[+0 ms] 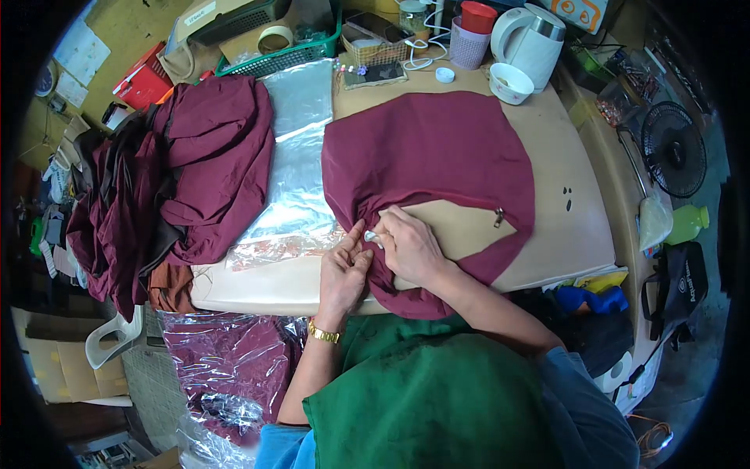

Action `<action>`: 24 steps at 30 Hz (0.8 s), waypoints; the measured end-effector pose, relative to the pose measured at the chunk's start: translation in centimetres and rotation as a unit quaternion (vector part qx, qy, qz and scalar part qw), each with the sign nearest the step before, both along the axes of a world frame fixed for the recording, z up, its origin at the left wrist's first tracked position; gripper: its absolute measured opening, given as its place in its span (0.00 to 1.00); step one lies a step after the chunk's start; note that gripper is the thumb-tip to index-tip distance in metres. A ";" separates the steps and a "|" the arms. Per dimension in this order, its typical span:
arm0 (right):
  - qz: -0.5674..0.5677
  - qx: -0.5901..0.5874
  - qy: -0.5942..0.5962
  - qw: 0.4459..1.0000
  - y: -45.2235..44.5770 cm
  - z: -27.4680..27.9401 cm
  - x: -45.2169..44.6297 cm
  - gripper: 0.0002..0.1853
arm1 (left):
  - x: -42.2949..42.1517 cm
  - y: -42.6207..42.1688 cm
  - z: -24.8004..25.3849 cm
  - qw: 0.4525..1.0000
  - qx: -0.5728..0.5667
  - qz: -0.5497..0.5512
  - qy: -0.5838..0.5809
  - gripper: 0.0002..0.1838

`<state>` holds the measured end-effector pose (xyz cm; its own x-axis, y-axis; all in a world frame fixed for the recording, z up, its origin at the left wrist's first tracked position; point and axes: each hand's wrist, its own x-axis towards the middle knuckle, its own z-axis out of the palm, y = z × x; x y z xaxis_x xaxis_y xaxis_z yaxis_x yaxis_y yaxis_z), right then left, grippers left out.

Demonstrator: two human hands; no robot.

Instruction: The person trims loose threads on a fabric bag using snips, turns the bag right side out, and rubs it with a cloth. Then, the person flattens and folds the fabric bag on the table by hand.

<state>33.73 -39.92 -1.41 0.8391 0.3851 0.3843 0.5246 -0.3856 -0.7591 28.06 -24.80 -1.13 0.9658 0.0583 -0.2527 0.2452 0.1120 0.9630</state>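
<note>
A maroon cloth (437, 144) lies on the pale table (570, 242), right in front of the person, its broad part spread flat at the far side and a narrower band curving round at the near side, so that bare tabletop shows through the opening between. A small metal zip pull (498, 217) sits at the right end of that opening. Both hands meet at the cloth's left side, where the fabric is bunched. The right hand (408, 241) is closed, thumb and fingers pinching a small white thing (371, 235), mostly covered, too small to identify. The left hand (344, 273) is partly curled just beside it, its fingertips at the gathered fabric; whether they pinch a fold or only press it, I cannot tell. A gold watch (323, 333) circles the left wrist. Left of the cloth lies a clear plastic sheet (297, 168), and beyond that a crumpled maroon pile (219, 156). More maroon fabric in a clear wrapper (226, 352) rests below the table's near left edge. Along the far side stand a white kettle (527, 47), a bowl (510, 84) and a green basket (320, 52).
</note>
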 end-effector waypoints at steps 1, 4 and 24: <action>-0.010 0.011 0.000 1.000 0.2 0.1 -0.2 0.03 | 0.2 0.2 0.1 0.998 0.053 -0.014 0.013 0.31; 0.043 -0.047 -0.023 0.998 -1.2 0.1 -1.4 0.04 | 0.3 0.3 0.4 0.998 -0.054 -0.017 -0.003 0.31; -0.053 -0.059 -0.077 0.994 -5.3 7.7 6.1 0.03 | -0.8 -5.4 8.2 0.910 0.251 -0.284 -0.170 0.10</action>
<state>39.85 -45.22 6.29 0.8123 0.3474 0.4685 0.5824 -0.5269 -0.6191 27.30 -30.22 7.12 0.8937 -0.4484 -0.0139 -0.1945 -0.4153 0.8886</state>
